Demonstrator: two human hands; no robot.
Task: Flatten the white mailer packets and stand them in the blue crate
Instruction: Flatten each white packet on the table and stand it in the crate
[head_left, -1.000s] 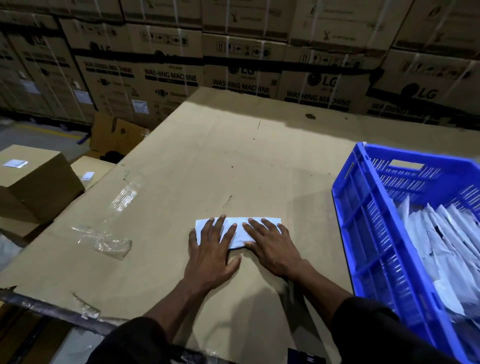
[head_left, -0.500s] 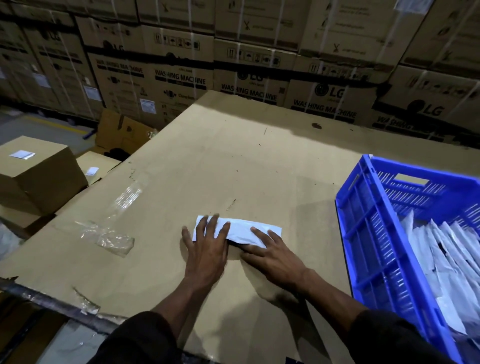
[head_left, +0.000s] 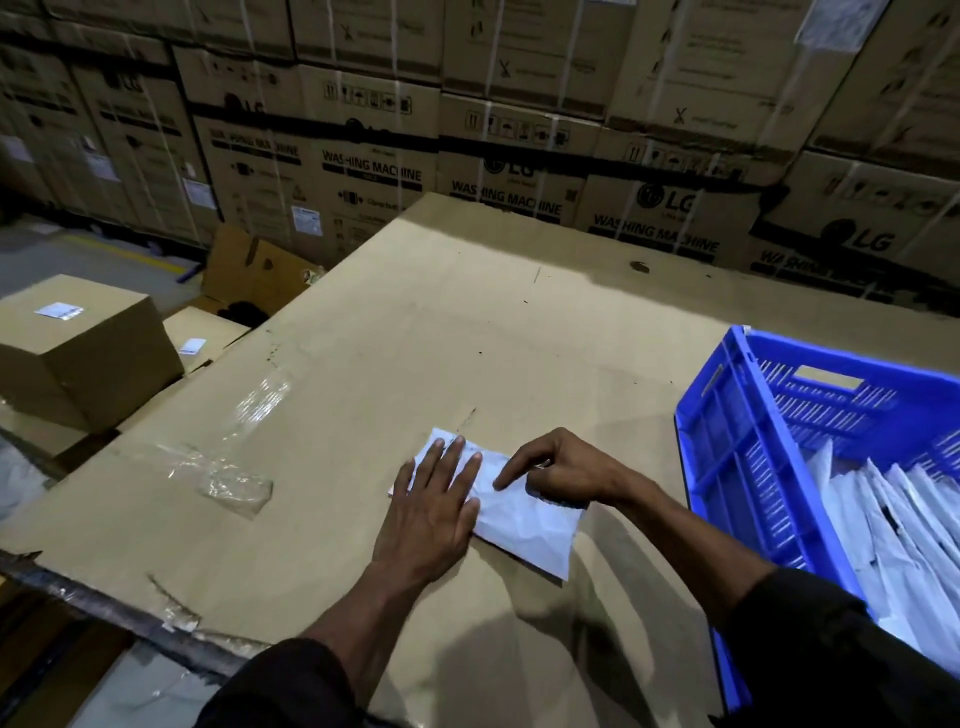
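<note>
Behind everything, a wall of stacked washing-machine cartons (head_left: 509, 156). In front, a broad cardboard-topped desk (head_left: 467, 338), with crumpled clear tape (head_left: 234, 483) stuck near its left edge. At the right edge, the blue crate (head_left: 737, 467), already holding a row of white packets (head_left: 893, 525) leaning on edge. Off to the left, lower down, a small brown box (head_left: 83, 348).

On the desk near the front edge, just left of the crate but well apart from it, the white mailer packet (head_left: 524, 519), lying flat, creased, long axis slanting from far-left to near-right. Directly under both hands, so no reach needed; crate lying to the right of it, nearer the right hand.

Left hand (head_left: 436, 509) spread flat, fingers straight, palm down, pressing the packet's left half, forearm coming up from the near edge. Right hand (head_left: 556, 467) arched above the packet's far right part, index finger extended with its tip down on the paper, other fingers curled under; whether pinching an edge, impossible to tell. Right forearm angled in from the crate side.

Probably still at the flattening step; lifting and standing it in the crate likely a job for the right hand.
</note>
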